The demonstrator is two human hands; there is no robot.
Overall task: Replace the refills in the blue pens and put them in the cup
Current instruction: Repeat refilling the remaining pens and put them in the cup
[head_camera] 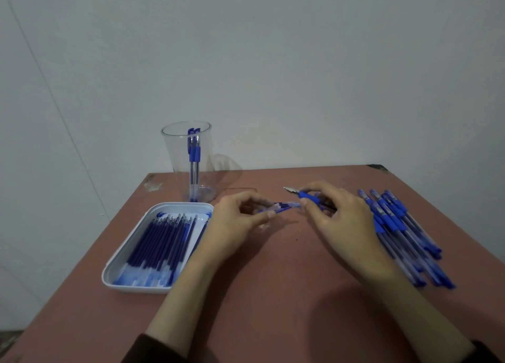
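Pen is apart, held in two pieces above the bench (273,294), just right of the white tray (123,256).

Left hand (235,223): grip closed, thumb and fingertips pinching the clear barrel (284,207), which points toward the other hand. Dark refill shows inside the barrel; whether it is seated cannot be told, the view is blurred.

Right hand (336,215): grip closed around the blue front section (308,196), its metal tip aimed away from the tray's far right corner, toward the wall.

Spare refills (161,242) lie in a row in the tray. Clear cup (188,160) stands just beyond the tray with two finished pens (194,155) upright inside. Pile of untreated blue pens (401,231) lies well right of the tray, past the right hand.

Judgement: step in hand is rejoining barrel and front section. To do it well:
- line both pieces on one axis before pushing;
- feed the refill point through the tip without bending it;
- twist gently, not forcing the thread;
- keep the work low over the bench, so anything dropped stays near.
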